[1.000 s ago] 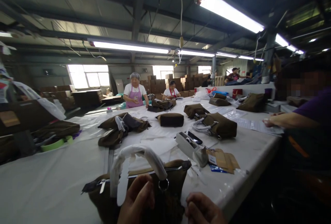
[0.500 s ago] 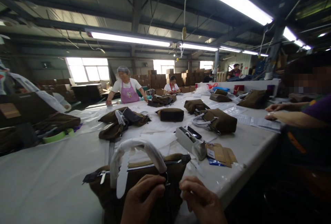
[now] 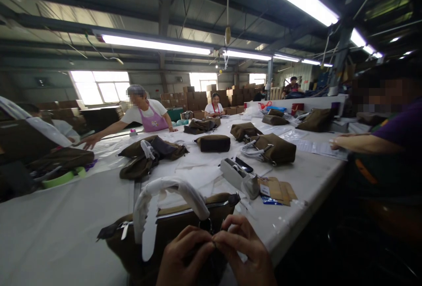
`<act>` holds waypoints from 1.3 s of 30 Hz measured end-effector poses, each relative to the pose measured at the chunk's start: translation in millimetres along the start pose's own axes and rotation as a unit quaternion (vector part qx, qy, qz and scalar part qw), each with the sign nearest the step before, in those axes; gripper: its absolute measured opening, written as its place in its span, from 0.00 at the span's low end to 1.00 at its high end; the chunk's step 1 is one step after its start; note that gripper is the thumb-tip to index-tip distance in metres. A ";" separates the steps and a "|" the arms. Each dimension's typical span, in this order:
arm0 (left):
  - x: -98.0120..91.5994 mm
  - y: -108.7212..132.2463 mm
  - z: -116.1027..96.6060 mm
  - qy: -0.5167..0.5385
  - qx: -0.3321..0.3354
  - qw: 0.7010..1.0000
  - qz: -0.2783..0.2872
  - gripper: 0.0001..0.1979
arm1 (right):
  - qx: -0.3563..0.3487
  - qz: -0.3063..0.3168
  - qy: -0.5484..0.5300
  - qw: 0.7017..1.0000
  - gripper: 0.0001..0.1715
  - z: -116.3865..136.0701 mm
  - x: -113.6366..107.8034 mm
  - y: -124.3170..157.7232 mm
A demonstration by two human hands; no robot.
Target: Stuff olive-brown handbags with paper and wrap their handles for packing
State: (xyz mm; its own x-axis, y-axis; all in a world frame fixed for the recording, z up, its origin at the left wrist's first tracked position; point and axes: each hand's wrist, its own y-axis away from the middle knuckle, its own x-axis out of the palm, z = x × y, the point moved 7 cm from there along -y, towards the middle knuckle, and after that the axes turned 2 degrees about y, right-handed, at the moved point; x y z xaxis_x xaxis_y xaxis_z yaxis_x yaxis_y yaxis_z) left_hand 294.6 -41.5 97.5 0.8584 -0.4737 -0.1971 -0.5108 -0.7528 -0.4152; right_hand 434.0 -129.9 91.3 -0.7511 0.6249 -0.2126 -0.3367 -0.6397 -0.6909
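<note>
Olive handbag [image 3: 171, 229] stood upright at near edge of tabletop [image 3: 66, 215], white-wrapped handle [image 3: 171, 188] arched above. Left hand [image 3: 184, 257] and right hand [image 3: 245, 251] both pinched closed, fingertips meeting just below metal ring [image 3: 205, 224] on bag front; pinched item too small to tell. Tape dispenser [image 3: 239, 176] near, behind bag.

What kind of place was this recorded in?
Probably a handbag factory's finishing or packing floor: matching brown bags lie across a long white-covered table, several workers stand around it, and cardboard cartons are stacked at the back.
</note>
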 end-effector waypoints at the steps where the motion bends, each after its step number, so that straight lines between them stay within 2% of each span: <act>1: 0.5 -0.2 0.3 0.002 0.002 1.000 0.009 0.09 | -0.001 -0.001 -0.001 1.000 0.07 0.4 0.1 -0.2; 8: 9.2 -0.7 -4.5 -0.031 0.025 0.995 0.087 0.08 | 0.006 0.031 -0.036 0.999 0.08 4.3 0.8 -3.2; 13: 3.0 -2.2 -3.7 -0.045 0.033 0.998 0.021 0.07 | 0.020 0.003 -0.045 0.999 0.07 -0.7 -5.0 -3.8; 16: 3.7 -2.2 -3.0 -0.051 0.024 0.998 0.026 0.07 | 0.083 0.000 -0.037 0.996 0.06 -7.7 -4.9 -1.8; 19: 2.7 0.3 -7.4 -0.074 0.011 0.997 0.032 0.07 | 0.124 0.017 -0.033 0.992 0.03 -4.0 -3.8 -0.9; 22: 3.7 2.6 -13.6 -0.093 0.010 0.994 0.052 0.06 | 0.120 0.028 -0.050 0.991 0.03 3.7 -3.9 -3.4; 26: 4.8 3.5 -16.8 -0.089 0.011 0.994 0.059 0.06 | 0.128 0.035 -0.066 0.989 0.04 0.7 -3.7 -2.4; 31: 5.6 4.9 -16.5 -0.087 0.008 0.994 0.068 0.07 | 0.150 0.027 -0.065 0.986 0.03 -4.6 -3.9 3.2; 39: 6.3 5.2 -14.1 -0.090 0.019 0.992 0.086 0.06 | 0.136 0.039 -0.049 0.989 0.03 -3.7 -1.7 1.0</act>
State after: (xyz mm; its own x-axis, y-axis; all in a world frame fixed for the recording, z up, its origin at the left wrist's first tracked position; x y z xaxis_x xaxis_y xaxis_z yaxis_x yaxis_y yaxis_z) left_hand 296.7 -54.8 106.6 0.7558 -0.5015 -0.4210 -0.6505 -0.6490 -0.3945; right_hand 437.0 -129.9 88.4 -0.8276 0.5315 -0.1804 -0.4064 -0.7891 -0.4606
